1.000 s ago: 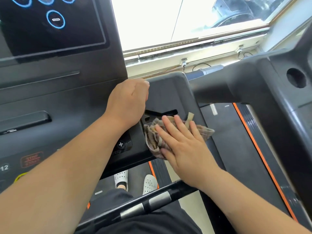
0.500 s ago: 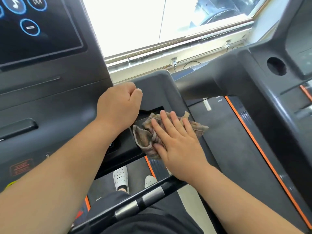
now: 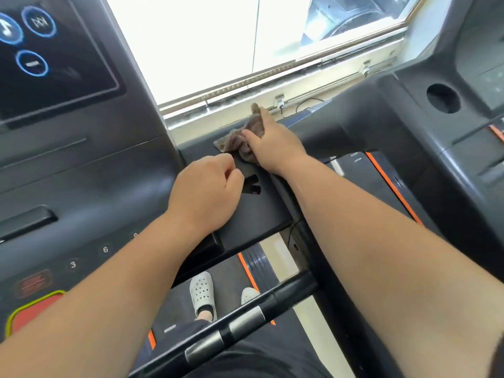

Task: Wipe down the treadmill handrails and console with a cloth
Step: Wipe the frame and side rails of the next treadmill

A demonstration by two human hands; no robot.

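A brownish checked cloth (image 3: 239, 140) lies bunched on the far end of the dark right wing (image 3: 259, 214) of the treadmill console. My right hand (image 3: 272, 143) presses on it, fingers closed around the fabric. Closer to me, my left hand (image 3: 207, 192) rests as a loose fist on the same wing, beside a small slot (image 3: 252, 185), holding nothing. The console's touch screen (image 3: 54, 50) with blue round icons is at the upper left. A black front handrail (image 3: 237, 323) with silver grip sensors crosses below my arms.
A neighbouring treadmill's grey frame (image 3: 450, 148) with a round cup hole (image 3: 443, 98) stands close on the right. A bright window (image 3: 218, 42) is ahead. Number keys and a red stop pad (image 3: 30, 315) sit lower left. My white clogs (image 3: 201, 293) stand on the belt.
My right hand has slid the cloth away from me, from beside the slot to the wing's far end, and bunched it. The left fist stayed near the slot.
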